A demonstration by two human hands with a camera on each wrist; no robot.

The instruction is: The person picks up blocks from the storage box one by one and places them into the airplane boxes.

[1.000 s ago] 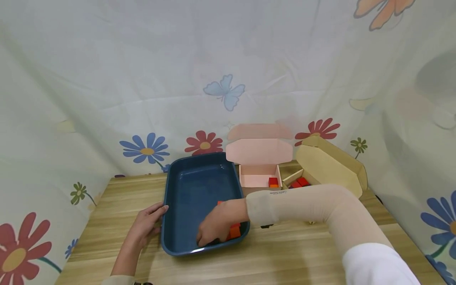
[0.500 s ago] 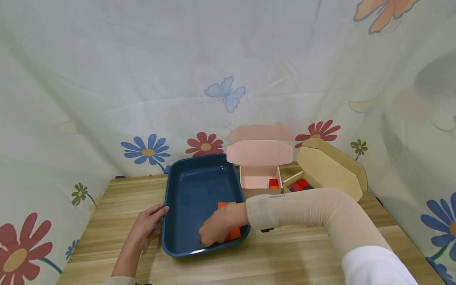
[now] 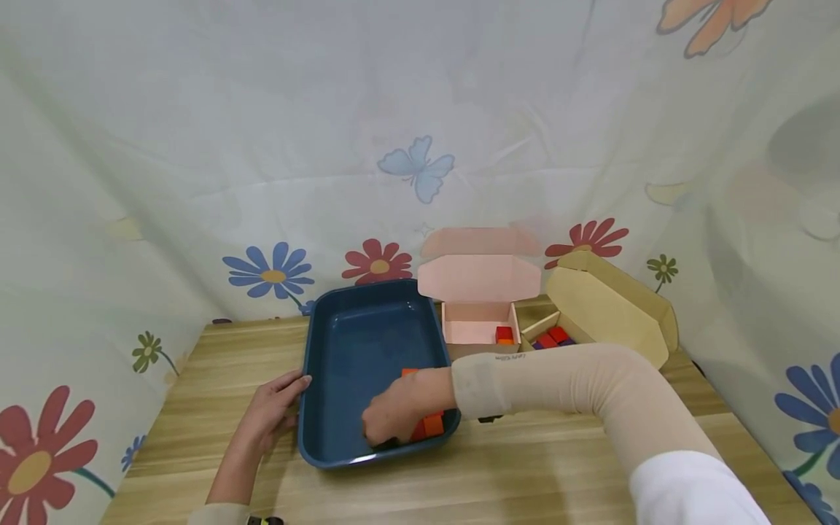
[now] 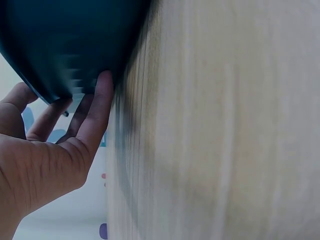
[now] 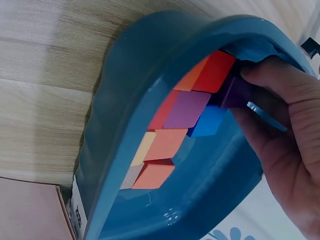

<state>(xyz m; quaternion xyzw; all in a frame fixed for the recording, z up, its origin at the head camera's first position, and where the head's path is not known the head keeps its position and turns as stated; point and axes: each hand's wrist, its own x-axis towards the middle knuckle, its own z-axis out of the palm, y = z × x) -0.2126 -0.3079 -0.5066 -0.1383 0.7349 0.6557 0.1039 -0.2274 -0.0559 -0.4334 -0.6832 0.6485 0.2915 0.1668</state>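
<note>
A deep blue tray [image 3: 361, 343] lies on the wooden table. At its left side, my left hand [image 3: 272, 405] holds the rim, thumb at the edge; the left wrist view shows its fingers [image 4: 102, 95] against the outer wall. My right hand [image 3: 397, 408] reaches into the near right corner. In the right wrist view it pinches a dark purple block [image 5: 235, 93] between thumb and fingers. Beside that block are a red block [image 5: 215, 71], a lighter purple block [image 5: 187, 111], a blue block [image 5: 209, 121] and several orange ones, lined along the tray wall.
Behind the tray's right side stands an open pink box [image 3: 479, 277] with a red block [image 3: 504, 332] and an orange one inside. To its right is an open yellow box [image 3: 607, 310] holding red blocks [image 3: 558, 335] and purple ones, partly hidden by the right sleeve. A patterned curtain [image 3: 295, 182] hangs behind.
My right hand shifts only slightly within the tray's near right corner. My left hand and the boxes stay in place.
</note>
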